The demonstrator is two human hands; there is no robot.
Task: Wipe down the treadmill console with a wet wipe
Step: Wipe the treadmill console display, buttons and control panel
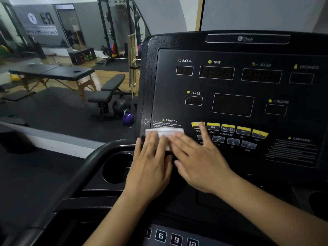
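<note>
Pressing with both hands, held the wet wipe flat against the treadmill console, under the fingers, at the lower left corner just below the left caution label. Laid the left hand and the right hand open over the wipe, with fingers straight, pressing rather than gripping anything. Reached the right forefinger apart toward the yellow buttons just right of the other fingers. Noted beads of moisture on the glossy left border above the fingers, and so judged that strip already wiped. Made out no clear wet sheen on the display windows up and right of the fingers, nor on the button rows; could not tell for certain through the blur. Judged the job early: one edge done, most of the console left.
</note>
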